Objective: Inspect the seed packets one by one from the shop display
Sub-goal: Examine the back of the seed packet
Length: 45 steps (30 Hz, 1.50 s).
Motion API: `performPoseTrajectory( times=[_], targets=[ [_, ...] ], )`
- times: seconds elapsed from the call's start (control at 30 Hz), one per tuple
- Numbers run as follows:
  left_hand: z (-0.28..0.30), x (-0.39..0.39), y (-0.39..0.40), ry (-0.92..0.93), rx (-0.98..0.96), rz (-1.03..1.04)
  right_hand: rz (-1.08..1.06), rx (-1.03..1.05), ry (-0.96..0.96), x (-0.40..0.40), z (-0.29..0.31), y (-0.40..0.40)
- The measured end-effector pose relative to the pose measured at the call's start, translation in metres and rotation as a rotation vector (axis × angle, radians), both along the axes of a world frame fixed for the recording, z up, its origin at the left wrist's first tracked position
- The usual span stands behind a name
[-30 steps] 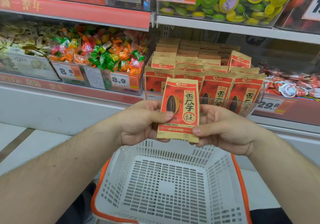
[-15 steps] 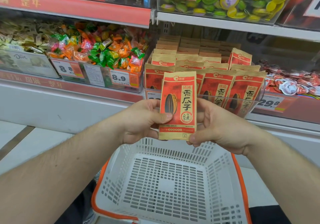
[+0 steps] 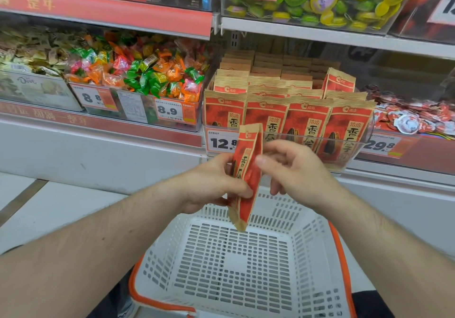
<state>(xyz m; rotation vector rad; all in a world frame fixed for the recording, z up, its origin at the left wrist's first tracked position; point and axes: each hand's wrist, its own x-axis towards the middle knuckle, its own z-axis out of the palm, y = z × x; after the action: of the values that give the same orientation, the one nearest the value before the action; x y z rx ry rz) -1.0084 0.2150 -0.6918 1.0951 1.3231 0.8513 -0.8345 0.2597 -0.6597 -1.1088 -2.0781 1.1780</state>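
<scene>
Nearest the camera sits a white slotted basket [image 3: 236, 266] with an orange rim, and nothing lies in it. Just above its far wall the left hand [image 3: 209, 182] pinches a red seed packet [image 3: 246, 172] between thumb and fingers at its lower half; the packet stands upright but turned edge-on, so its printed front is barely readable. The right hand [image 3: 293, 167] is just beside the packet's upper edge, fingers loosely curled, thumb tip at or near the paper; whether it actually grips cannot be told.

The risk, as I judge it: with only one sure pinch low on the packet, a twist could let it slip and drop into the basket, uninspected on its back face.

Beyond, at the front edge of the shelf, a clear display bin [image 3: 285, 140] holds rows of identical seed packets standing upright, with a 12.8 price tag [image 3: 222, 143] at its left. To its left, another clear bin [image 3: 138, 111] is heaped with bright wrapped candies [image 3: 138, 71].
</scene>
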Motion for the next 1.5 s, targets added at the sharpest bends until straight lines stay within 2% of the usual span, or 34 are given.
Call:
performPoseTrajectory(
  times=[0.07, 0.17, 0.3, 0.5, 0.9, 1.13, 1.23, 1.37, 1.5],
  targets=[
    [-0.003, 0.002, -0.001, -0.01, -0.006, -0.04, -0.09, 0.063, 0.024, -0.004, -0.003, 0.001],
    [-0.004, 0.005, 0.0, -0.035, 0.004, -0.035, -0.107, 0.097, -0.004, -0.008, -0.008, 0.001],
    [-0.001, 0.003, 0.004, -0.151, 0.066, 0.063, -0.038, -0.104, 0.16, -0.012, -0.008, -0.002],
    [-0.002, 0.004, 0.002, -0.367, 0.122, -0.138, 0.011, -0.24, 0.293, -0.014, -0.004, -0.005],
    [-0.005, 0.003, 0.006, -0.351, 0.12, -0.122, 0.008, -0.237, 0.279, -0.013, -0.005, -0.004],
    [-0.005, 0.001, 0.006, -0.307, 0.069, 0.097, 0.021, -0.095, 0.106, -0.012, -0.005, -0.002],
    [-0.003, 0.0, 0.008, -0.333, 0.072, 0.168, 0.059, -0.076, -0.071, -0.006, -0.001, -0.001],
    [-0.003, 0.001, 0.009, -0.392, 0.072, 0.272, 0.234, -0.126, -0.424, -0.002, 0.003, -0.005],
    [-0.002, 0.001, 0.009, -0.398, 0.063, 0.294, 0.298, -0.12, -0.501, -0.002, 0.001, -0.009]
  ],
)
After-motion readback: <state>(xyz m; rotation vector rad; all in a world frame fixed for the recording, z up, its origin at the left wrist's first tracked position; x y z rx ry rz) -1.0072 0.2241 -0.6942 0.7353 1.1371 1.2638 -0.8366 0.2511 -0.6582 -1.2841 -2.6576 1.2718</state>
